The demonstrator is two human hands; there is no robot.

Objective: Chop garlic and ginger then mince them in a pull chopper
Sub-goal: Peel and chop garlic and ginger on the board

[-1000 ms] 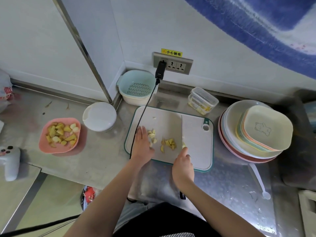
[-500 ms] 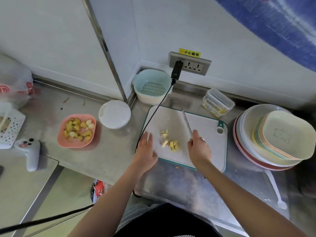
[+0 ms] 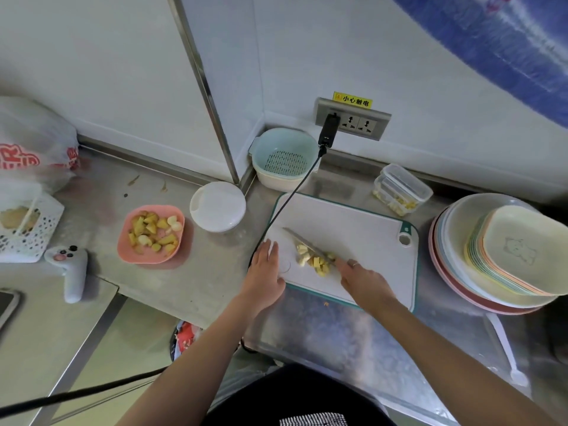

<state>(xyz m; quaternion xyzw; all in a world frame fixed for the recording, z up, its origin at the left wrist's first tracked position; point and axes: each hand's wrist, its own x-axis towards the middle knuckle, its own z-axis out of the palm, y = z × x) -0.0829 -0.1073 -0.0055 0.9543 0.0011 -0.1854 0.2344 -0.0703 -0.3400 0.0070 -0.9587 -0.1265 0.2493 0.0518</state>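
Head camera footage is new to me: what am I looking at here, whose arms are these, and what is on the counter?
There is no machine here. A person wears one wide-angle camera on the head, so you look down along their own bare arms at a steel counter. The right hand grips a knife, its blade lying across a small pile of chopped pieces on the white cutting board. The left hand rests flat on the board's left edge, holding nothing. Left of the board sit a pink dish of more cut pieces and a round white lidded container, possibly the pull chopper. Stacked plates stand on the right.
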